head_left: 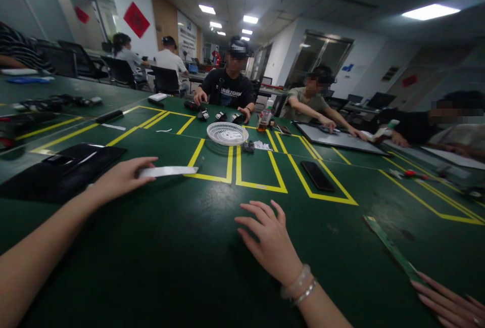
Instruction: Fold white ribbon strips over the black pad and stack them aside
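Left hand (pixel 123 179), left of centre frame, pinches one end of a flat white strip (pixel 168 171) held just above the green tabletop (pixel 182 262). Right hand (pixel 271 242), lower centre, empty, fingers spread wide, resting on the tabletop. White basket (pixel 227 133) and black phone (pixel 317 175) lie beyond.

You have a dark green table (pixel 182 267) marked with yellow tape lines (pixel 261 185). On it lie a white round basket (pixel 227 133), a black phone (pixel 317 175), a black mat (pixel 60 171), a bottle (pixel 264 118) and a green strip (pixel 392 249).
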Available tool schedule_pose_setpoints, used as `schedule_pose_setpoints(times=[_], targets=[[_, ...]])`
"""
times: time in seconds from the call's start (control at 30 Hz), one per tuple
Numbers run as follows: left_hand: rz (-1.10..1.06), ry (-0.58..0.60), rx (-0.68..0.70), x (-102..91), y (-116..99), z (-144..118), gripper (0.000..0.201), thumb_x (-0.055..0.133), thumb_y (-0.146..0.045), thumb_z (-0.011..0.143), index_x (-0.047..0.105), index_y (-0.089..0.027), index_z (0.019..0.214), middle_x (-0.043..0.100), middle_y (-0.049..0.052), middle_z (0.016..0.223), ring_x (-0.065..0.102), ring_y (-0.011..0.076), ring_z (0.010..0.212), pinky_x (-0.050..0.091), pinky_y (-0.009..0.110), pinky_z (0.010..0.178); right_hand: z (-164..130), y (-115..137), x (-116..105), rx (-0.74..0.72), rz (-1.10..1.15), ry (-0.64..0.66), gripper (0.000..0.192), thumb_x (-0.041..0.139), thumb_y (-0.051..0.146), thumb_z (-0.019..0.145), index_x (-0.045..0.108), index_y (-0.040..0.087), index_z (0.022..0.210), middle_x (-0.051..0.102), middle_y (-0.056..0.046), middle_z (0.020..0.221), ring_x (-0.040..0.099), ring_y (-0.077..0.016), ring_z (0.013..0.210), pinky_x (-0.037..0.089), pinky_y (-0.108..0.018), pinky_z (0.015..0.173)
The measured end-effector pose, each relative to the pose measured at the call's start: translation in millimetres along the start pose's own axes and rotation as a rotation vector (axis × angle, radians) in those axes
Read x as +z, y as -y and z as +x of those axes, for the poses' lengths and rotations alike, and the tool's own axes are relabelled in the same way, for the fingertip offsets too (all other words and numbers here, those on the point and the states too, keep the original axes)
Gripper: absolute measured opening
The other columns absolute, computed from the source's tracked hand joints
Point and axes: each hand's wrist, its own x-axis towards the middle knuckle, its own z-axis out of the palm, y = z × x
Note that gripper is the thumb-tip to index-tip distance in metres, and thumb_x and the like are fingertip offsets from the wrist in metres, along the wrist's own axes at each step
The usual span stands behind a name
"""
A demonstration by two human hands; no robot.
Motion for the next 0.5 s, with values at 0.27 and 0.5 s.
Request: schedule_pose_setpoints(times=[0.27,0.5], targets=[[-0.248,0.264,0.44,43.2,-119,-24,0.042,0.059,-0.027,0.09,0.056,-0.025,0.132,0.06,0.005,0.124,0.059,0.0225,0.111,0.05,0.033,0.094,2,9,2,-0.036,0.154,0.126,0.016,0.065,0.034,0.09,0.063,0.027,0.104,0.064,-0.005,0.132,0.051,-0.026,0.129,0.024,-0.056,0.113],[-0.137,0.243,0.418,45.9,-108,-18,0.053,0.067,-0.043,0.09,0.054,-0.023,0.138,0.056,0.009,0.132,0.053,0.027,0.12,0.045,0.038,0.102,2,2,6,0.128,0.481,0.071,0.012,0.067,0.028,0.088,0.066,0.027,0.1,0.073,0.0,0.102,0.068,-0.0201,0.095,0.034,-0.052,0.109]])
